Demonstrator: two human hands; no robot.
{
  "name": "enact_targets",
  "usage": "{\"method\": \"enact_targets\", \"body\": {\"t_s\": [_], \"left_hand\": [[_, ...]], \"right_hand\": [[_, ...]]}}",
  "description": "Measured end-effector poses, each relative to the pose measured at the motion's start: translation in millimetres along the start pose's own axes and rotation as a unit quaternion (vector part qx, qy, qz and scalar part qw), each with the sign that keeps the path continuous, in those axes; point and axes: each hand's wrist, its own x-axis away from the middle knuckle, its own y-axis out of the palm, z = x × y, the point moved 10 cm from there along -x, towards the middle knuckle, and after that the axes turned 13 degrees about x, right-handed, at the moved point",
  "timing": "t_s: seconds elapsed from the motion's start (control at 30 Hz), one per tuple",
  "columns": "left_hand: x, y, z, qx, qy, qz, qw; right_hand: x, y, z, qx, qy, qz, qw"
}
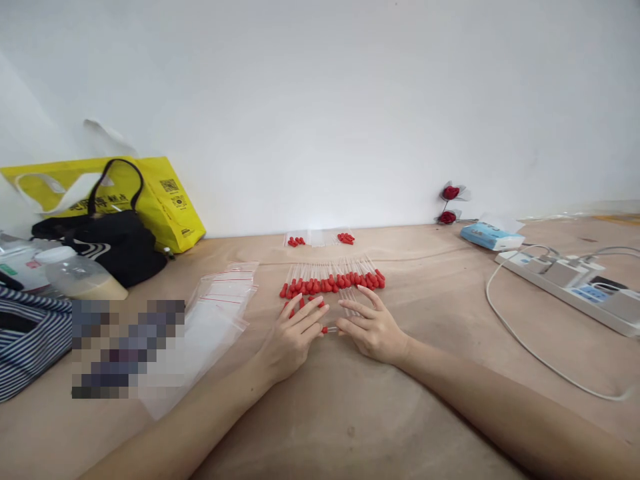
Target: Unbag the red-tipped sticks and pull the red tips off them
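Between my two hands is a dropper (325,330) with a red rubber bulb and a clear thin tube. My left hand (293,339) has its thumb and fingers closed at the bulb end. The tube end is pinched by my right hand (373,331), whose other fingers spread over several clear tubes (347,297). A few loose red bulbs (301,302) lie by my left fingertips, partly hidden. Just beyond both hands, a row of droppers (333,283) lies side by side, red bulbs toward me and tubes pointing away.
Clear zip bags (220,297) are stacked left; more red bulbs (346,238) lie on clear plastic by the wall. Farther left stand a yellow bag (173,200), black bag (130,243) and bottle (85,277). Tissues (490,235), a power strip (570,293) and its cable are right.
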Motion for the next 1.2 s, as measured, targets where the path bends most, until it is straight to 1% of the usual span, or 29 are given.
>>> {"method": "enact_targets", "body": {"t_s": [0.13, 0.2, 0.27, 0.33, 0.4, 0.47, 0.53, 0.6, 0.67, 0.73, 0.8, 0.9, 1.1, 1.2], "left_hand": [[1, -6.0, -1, 0.002, 0.004, 0.01, 1.0], [3, -14.0, -9, 0.004, -0.017, 0.028, 0.999], [7, -25.8, -24, 0.009, -0.069, 0.063, 0.996], [13, -37.1, -43, 0.017, -0.132, 0.101, 0.986], [21, -45.1, -64, 0.021, -0.197, 0.129, 0.972], [31, -49.5, -86, 0.024, -0.269, 0.141, 0.952], [42, -48.8, -108, 0.042, -0.347, 0.134, 0.927], [54, -43.5, -125, 0.08, -0.415, 0.112, 0.9], [63, -37.8, -135, 0.108, -0.468, 0.092, 0.872], [70, -33.4, -139, 0.115, -0.506, 0.073, 0.852], [73, -27.3, -139, 0.116, -0.526, 0.043, 0.841], [73, -19.5, -137, 0.123, -0.53, 0.006, 0.839], [70, -20.4, -134, 0.141, -0.531, 0.001, 0.835], [68, -24.7, -134, 0.12, -0.524, -0.007, 0.843]], "right_hand": [[2, -5, 5, 0.002, 0.006, 0.009, 1.0], [6, -7, 16, 0.013, 0.036, 0.009, 0.999], [12, -5, 35, 0.028, 0.095, -0.005, 0.995], [19, 1, 53, 0.022, 0.156, -0.032, 0.987], [25, 10, 65, -0.002, 0.199, -0.057, 0.978], [30, 18, 73, -0.024, 0.228, -0.076, 0.97], [34, 23, 78, -0.032, 0.251, -0.084, 0.964], [36, 25, 81, -0.036, 0.265, -0.09, 0.959], [38, 25, 82, -0.043, 0.278, -0.093, 0.955], [40, 25, 85, -0.051, 0.295, -0.098, 0.949], [43, 26, 87, -0.052, 0.314, -0.107, 0.942], [46, 31, 88, -0.04, 0.32, -0.121, 0.939], [45, 40, 82, -0.035, 0.294, -0.115, 0.948], [42, 42, 76, -0.062, 0.277, -0.108, 0.953]]}}
